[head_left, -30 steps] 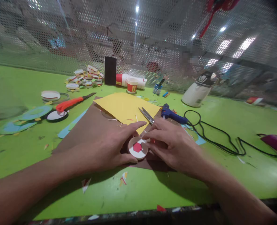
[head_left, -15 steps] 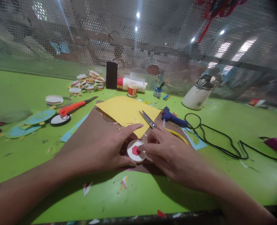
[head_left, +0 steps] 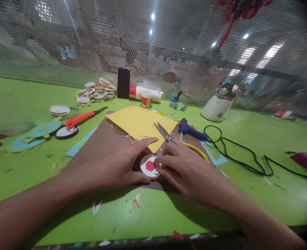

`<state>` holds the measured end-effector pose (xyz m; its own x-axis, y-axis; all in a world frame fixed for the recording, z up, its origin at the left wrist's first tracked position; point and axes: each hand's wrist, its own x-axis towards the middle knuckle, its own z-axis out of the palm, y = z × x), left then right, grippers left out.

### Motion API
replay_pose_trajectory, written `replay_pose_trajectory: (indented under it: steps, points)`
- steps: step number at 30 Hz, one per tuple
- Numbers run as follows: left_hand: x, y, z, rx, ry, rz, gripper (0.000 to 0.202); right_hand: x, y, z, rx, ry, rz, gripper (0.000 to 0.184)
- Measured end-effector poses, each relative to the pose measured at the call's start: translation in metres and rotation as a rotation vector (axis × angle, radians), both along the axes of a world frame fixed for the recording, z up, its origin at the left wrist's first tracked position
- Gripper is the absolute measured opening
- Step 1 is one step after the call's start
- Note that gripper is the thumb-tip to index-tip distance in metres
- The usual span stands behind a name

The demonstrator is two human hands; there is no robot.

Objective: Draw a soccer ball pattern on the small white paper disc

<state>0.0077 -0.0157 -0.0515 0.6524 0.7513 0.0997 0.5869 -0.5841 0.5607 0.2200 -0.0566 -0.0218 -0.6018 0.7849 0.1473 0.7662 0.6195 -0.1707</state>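
Observation:
A small white paper disc with a red hexagon (head_left: 149, 166) lies on a brown sheet (head_left: 101, 146) near the table's front. My left hand (head_left: 117, 161) curls round the disc's left side, thumb at its front edge, index finger stretched over its back. My right hand (head_left: 188, 166) presses fingertips against the disc's right edge, fingers together. A yellow sheet (head_left: 140, 123) lies just behind the hands, with scissors (head_left: 163, 132) on its right corner.
A blue glue gun (head_left: 191, 130) and its black cord (head_left: 241, 156) lie to the right. An orange knife (head_left: 80, 118), paper circles (head_left: 36, 133) and stacked cup rings (head_left: 97, 90) sit on the left. A red cup (head_left: 146, 98), white kettle (head_left: 219, 102) and mesh fence stand behind.
My right hand's fingertips have slid left along the disc's edge. The left hand has stayed around the disc. The view tilted up slightly.

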Motion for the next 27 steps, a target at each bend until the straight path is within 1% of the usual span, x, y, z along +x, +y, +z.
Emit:
replay_pose_trajectory:
  steps: [5,13,16,20,22,25,27]
  points:
    - [0.0,-0.002,0.002,-0.01,0.007,0.013,0.077,-0.003,-0.001,0.0,-0.026,-0.05,0.027,0.02]
    - [0.0,-0.001,0.003,0.007,-0.01,-0.008,0.074,0.001,-0.004,0.004,-0.072,0.088,0.026,0.019]
    - [0.0,-0.001,0.005,0.007,-0.01,-0.01,0.074,0.0,-0.003,0.001,-0.076,0.053,0.016,0.019]
    - [0.002,-0.001,0.008,-0.03,0.019,-0.015,0.078,-0.001,-0.002,-0.006,-0.026,-0.024,0.017,0.026]
    - [0.002,-0.001,0.008,-0.042,0.025,-0.02,0.078,0.0,-0.002,-0.007,-0.007,-0.044,0.018,0.024]
    - [0.002,0.0,0.008,-0.046,0.017,-0.03,0.08,0.0,-0.003,-0.006,-0.011,-0.048,0.009,0.015]
    - [0.002,0.0,0.007,-0.055,0.017,-0.028,0.08,-0.001,-0.002,-0.004,-0.011,-0.023,-0.02,0.02]
